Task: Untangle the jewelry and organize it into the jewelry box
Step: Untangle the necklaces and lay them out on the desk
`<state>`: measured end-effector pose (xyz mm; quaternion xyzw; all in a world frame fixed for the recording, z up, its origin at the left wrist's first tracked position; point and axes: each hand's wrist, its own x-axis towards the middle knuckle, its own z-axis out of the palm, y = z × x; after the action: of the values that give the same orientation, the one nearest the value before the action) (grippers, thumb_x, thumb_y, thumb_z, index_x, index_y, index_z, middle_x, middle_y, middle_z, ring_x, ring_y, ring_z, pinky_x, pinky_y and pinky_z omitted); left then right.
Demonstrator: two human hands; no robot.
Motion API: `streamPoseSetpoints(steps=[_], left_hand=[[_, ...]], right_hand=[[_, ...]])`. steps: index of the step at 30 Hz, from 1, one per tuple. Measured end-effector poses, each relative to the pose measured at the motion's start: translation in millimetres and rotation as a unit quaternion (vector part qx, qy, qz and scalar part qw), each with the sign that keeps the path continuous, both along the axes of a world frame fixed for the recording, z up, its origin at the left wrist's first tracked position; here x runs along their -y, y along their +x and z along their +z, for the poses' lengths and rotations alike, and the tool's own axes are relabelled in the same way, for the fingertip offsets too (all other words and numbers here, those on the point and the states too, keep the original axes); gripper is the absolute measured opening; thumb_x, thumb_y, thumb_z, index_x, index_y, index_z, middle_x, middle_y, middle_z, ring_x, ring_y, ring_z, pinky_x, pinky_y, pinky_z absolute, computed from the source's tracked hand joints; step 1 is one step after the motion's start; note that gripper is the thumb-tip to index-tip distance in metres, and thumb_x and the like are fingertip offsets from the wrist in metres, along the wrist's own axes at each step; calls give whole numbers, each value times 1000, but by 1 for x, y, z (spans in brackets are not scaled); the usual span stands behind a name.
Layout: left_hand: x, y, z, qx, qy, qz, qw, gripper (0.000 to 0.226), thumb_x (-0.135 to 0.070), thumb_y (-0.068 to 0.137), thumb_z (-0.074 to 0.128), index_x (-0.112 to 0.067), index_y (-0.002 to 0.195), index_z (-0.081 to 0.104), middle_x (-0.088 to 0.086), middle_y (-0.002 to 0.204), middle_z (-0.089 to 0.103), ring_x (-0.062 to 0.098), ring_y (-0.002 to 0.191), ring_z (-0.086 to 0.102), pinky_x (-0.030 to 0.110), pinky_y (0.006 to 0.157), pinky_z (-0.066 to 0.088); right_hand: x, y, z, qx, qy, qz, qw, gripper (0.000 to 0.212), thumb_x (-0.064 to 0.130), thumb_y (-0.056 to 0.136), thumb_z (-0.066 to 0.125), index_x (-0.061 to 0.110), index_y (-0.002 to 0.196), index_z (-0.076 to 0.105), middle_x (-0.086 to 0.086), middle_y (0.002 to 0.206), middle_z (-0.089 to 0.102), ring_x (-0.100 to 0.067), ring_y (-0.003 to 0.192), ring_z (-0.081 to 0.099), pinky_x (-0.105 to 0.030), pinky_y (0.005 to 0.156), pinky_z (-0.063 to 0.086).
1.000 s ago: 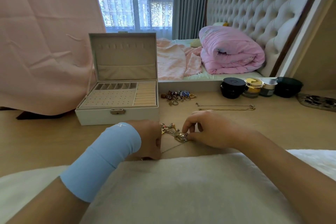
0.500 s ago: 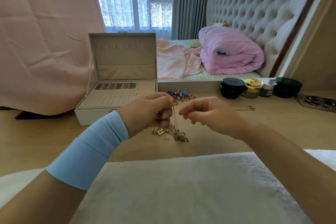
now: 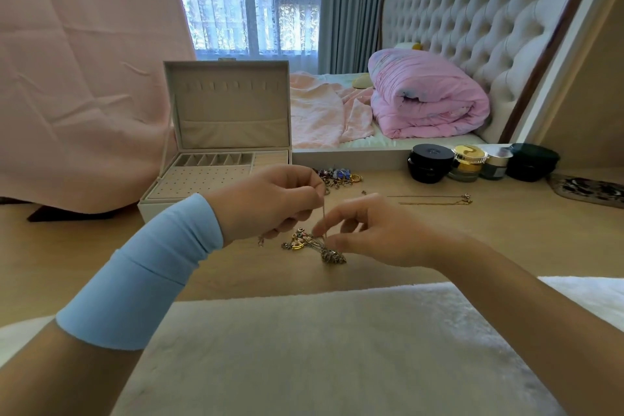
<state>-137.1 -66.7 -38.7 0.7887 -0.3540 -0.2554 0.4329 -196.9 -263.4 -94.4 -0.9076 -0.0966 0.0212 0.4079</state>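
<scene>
A tangled clump of gold jewelry (image 3: 312, 245) lies on the wooden surface in front of me. My left hand (image 3: 270, 201) pinches a thin chain (image 3: 323, 218) that rises taut out of the clump. My right hand (image 3: 371, 235) pinches the same chain lower down, right at the tangle. The white jewelry box (image 3: 216, 176) stands open at the back left, its lid upright and its tray compartments showing nothing inside. A second heap of colourful beaded pieces (image 3: 337, 176) lies just right of the box. Two thin chains (image 3: 432, 199) are stretched out straight further right.
Several cosmetic jars (image 3: 469, 162) stand in a row at the back right, beside a patterned pouch (image 3: 587, 189). A pale fluffy cushion (image 3: 320, 348) fills the near edge. A pink cloth (image 3: 84, 78) hangs at the left, and a bed lies behind.
Both hands rose from the surface, drawing a chain up out of the tangle. My right hand has since dropped back down to the clump while my left keeps the chain raised.
</scene>
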Motion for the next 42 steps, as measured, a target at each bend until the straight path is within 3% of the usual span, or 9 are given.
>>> streamPoseSetpoints(steps=[2, 6, 14, 17, 23, 26, 34, 38, 42], left_hand=[[-5, 1, 4, 34, 24, -5, 999, 21, -14, 98, 48, -17, 78, 55, -8, 54, 44, 12, 46, 34, 23, 41, 30], [-15, -3, 10, 68, 134, -38, 988, 19, -21, 96, 51, -18, 77, 58, -5, 57, 48, 13, 46, 37, 24, 43, 34], [-18, -42, -10, -24, 320, -139, 937, 16, -18, 96, 49, -14, 85, 60, -3, 61, 52, 16, 51, 48, 23, 48, 48], [-20, -56, -16, -27, 353, -164, 921, 13, -23, 94, 53, -17, 92, 64, -2, 74, 63, 17, 64, 58, 25, 64, 53], [-22, -74, -13, 116, 411, -197, 883, 19, -46, 88, 63, -34, 102, 69, -15, 100, 67, 9, 90, 61, 27, 87, 52], [-22, -69, -8, 131, 393, -171, 894, 22, -50, 87, 64, -38, 105, 70, -21, 103, 64, 4, 98, 59, 24, 90, 49], [-9, -24, -31, 259, 294, 3, 920, 5, -34, 91, 60, -37, 88, 62, -14, 87, 62, 5, 78, 56, 20, 69, 46], [-9, -9, -50, 258, 255, 52, 931, 7, -30, 91, 60, -34, 93, 65, -13, 91, 61, 5, 79, 54, 17, 67, 42], [-11, -4, -63, 215, 191, 83, 954, 13, -24, 93, 58, -32, 98, 66, -14, 92, 63, 2, 80, 55, 18, 72, 44]], right_hand=[[0, 1, -5, -3, -29, -9, 1000, 9, 31, 89, 75, 35, 97, 78, -4, 90, 74, -27, 83, 64, -18, 63, 45], [3, 1, -9, -29, -83, -27, 996, 4, 35, 86, 78, 39, 88, 77, 12, 85, 70, -2, 72, 57, -15, 63, 41], [5, -4, -12, 17, -249, 19, 968, 6, 34, 91, 71, 39, 95, 72, 24, 100, 55, 8, 85, 46, -12, 69, 33], [6, -4, -10, 27, -262, 26, 964, 11, 29, 92, 70, 35, 99, 74, 22, 99, 56, 9, 83, 47, -10, 69, 32], [14, -1, -7, 19, -241, 11, 970, 17, 22, 92, 70, 37, 99, 76, 19, 96, 66, 22, 82, 47, -10, 66, 35], [11, -3, -6, 6, -223, 23, 974, 20, 22, 91, 69, 40, 100, 74, 22, 96, 66, 17, 82, 50, -8, 63, 36], [-13, -10, -6, -12, -189, 112, 975, 27, 23, 92, 72, 42, 111, 75, 14, 95, 57, 2, 77, 51, -11, 70, 41], [-20, -9, -9, 10, -248, 114, 962, 17, 28, 93, 70, 39, 104, 77, 17, 96, 57, 2, 82, 50, -23, 77, 48], [-21, -7, -9, 10, -263, 105, 959, 9, 29, 92, 69, 38, 91, 68, 21, 95, 57, 7, 80, 51, -17, 73, 42]])
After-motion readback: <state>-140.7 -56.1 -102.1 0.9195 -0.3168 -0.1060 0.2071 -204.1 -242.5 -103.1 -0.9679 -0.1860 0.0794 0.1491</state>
